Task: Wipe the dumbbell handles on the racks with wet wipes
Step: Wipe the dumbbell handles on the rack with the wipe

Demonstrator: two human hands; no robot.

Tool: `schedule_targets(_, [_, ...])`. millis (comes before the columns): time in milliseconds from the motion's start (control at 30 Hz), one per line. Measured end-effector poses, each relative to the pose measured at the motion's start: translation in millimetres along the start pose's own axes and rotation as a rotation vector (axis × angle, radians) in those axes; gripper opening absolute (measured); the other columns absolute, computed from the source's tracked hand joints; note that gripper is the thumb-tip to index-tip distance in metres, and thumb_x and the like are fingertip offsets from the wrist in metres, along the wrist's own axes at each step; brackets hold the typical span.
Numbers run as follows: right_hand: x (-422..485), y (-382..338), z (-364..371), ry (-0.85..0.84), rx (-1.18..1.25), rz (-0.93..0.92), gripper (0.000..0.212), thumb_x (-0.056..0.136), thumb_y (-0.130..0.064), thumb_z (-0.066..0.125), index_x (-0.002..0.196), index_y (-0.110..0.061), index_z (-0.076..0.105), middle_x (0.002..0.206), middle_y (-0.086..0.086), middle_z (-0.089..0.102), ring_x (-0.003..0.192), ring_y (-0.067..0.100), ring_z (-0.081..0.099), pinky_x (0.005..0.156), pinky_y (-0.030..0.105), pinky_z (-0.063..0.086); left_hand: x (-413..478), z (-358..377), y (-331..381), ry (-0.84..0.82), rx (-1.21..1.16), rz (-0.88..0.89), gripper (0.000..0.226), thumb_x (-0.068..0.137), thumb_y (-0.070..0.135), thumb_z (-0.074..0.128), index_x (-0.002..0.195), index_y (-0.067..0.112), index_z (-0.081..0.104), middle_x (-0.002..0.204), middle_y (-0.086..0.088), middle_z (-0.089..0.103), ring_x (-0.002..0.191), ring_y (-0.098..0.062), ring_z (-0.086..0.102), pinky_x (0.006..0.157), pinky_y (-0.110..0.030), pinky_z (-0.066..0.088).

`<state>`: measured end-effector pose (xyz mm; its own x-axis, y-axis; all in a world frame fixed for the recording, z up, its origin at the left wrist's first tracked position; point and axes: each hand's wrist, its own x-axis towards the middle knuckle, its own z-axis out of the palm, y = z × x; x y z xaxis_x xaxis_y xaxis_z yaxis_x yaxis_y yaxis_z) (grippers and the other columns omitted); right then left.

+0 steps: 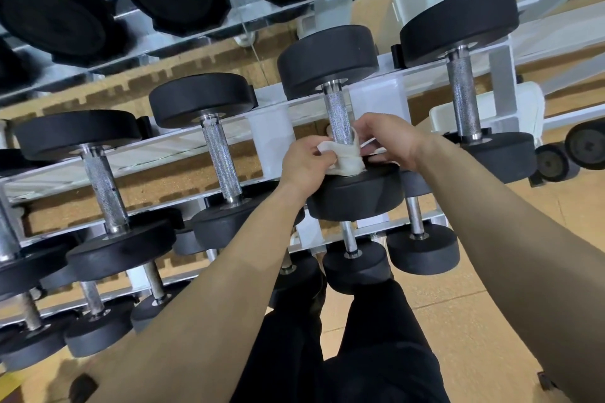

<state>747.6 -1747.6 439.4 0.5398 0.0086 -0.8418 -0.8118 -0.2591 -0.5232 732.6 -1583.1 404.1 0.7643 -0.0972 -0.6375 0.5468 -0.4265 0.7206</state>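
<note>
On the left part of the white rack (271,141) lies the first dumbbell (114,252), and its knurled metal handle is bare. Just beside it on the right lies the second dumbbell (203,98), also with a bare handle. Next comes the left hand (304,163). Its fingers are curled around one end of the white wet wipe (343,154) and grip it firmly. The wipe is wrapped around the lower end of the handle (339,114) of the third dumbbell (327,59), just above its near black head, and it touches the metal. The right hand (389,141) is on the other side of this handle and pinches the other end of the wipe with bent fingers. Further right the fourth dumbbell (458,23) rests on the same row, apart from both hands.
</note>
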Motion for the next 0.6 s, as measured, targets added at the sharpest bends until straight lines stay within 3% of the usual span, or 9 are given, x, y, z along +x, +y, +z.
schedule_targets(133, [-12,12,-4,0.084,0.022,-0.076,0.024,0.101,-0.024,0.045,0.110,-0.016,0.065,0.096,0.001,0.073,0.081,0.018,0.071,0.086,0.031,0.049,-4,1,2,0.059,0.004,-0.042,0.015,0.089,0.009,0.066,0.091,0.024,0.069,0.092,-0.002,0.074,0.094,-0.021,0.069,0.088,-0.035,0.055])
schedule_targets(233, [-20,21,-3,0.088,0.032,-0.139,0.025,0.096,-0.006,0.047,0.106,-0.016,0.068,0.096,-0.001,0.075,0.082,0.010,0.072,0.074,0.016,0.050,-11,-3,9,0.096,0.070,-0.008,0.021,0.087,0.008,0.064,0.077,0.027,0.065,0.083,-0.003,0.071,0.086,-0.021,0.067,0.078,-0.030,0.054])
schedule_targets(300, [-21,22,0,0.045,0.003,-0.168,0.036,0.089,0.005,0.045,0.102,-0.018,0.071,0.090,-0.006,0.075,0.080,0.002,0.070,0.070,0.009,0.047,-18,-5,11,0.096,0.056,0.012,0.023,0.083,0.008,0.064,0.068,0.025,0.065,0.079,-0.011,0.073,0.080,-0.026,0.068,0.077,-0.037,0.057])
schedule_targets(433, [-13,15,4,0.006,-0.106,-0.200,0.029,0.087,0.002,0.050,0.109,0.001,0.069,0.086,0.003,0.067,0.079,0.012,0.060,0.078,0.026,0.046,-26,-3,17,0.002,-0.024,0.033,0.020,0.073,0.008,0.065,0.071,0.025,0.075,0.081,-0.010,0.076,0.084,-0.032,0.072,0.084,-0.050,0.060])
schedule_targets(533, [-9,8,1,-0.071,-0.128,-0.192,0.024,0.087,0.004,0.055,0.105,-0.001,0.070,0.090,0.013,0.073,0.086,0.018,0.065,0.087,0.034,0.054,-26,1,25,-0.097,-0.098,0.012,0.020,0.082,0.004,0.066,0.078,0.022,0.074,0.079,-0.006,0.075,0.074,-0.020,0.070,0.081,-0.040,0.061])
schedule_targets(600, [-4,7,0,-0.103,-0.132,-0.172,0.027,0.085,0.012,0.051,0.101,0.000,0.070,0.088,0.012,0.074,0.085,0.019,0.069,0.082,0.027,0.059,-24,-3,26,-0.099,-0.213,-0.088,0.017,0.089,0.007,0.061,0.081,0.017,0.071,0.078,-0.002,0.073,0.075,-0.015,0.069,0.075,-0.031,0.060])
